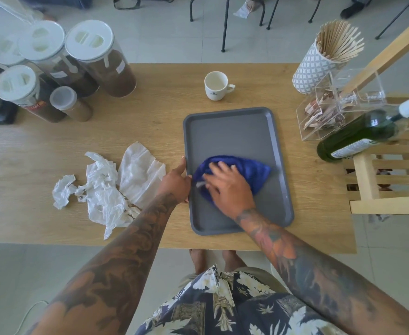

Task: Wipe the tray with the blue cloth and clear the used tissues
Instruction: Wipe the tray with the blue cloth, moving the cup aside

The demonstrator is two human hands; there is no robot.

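At about ten o'clock on the wooden surface [150, 97] stood a cluster of clear jars [97, 56] with white lids, brown contents inside; below them, toward eight o'clock, the used tissues [107, 189] lay crumpled and spread flat, just beside the tray's left edge. The left hand [175, 182] rested against that left rim, fingers partly curled and the index finger lying along the edge, steadying the tray and gripping nothing else; the grey tray [230, 131] sat at the centre, its long side running from twelve to six o'clock. The right hand [227, 187] lay palm-down with fingers spread wide, pressing on the blue cloth [254, 169], which was bunched on the tray floor in its lower half; the cloth's edges and fingertips were blurred. A white cup [216, 85] stood at twelve o'clock, apart from the tray; at two o'clock a patterned holder [312, 66] held wooden sticks, with a clear plastic box [329, 112] of sachets beside it; at three o'clock a green bottle [358, 139] lay tilted against a wooden rack [387, 184].
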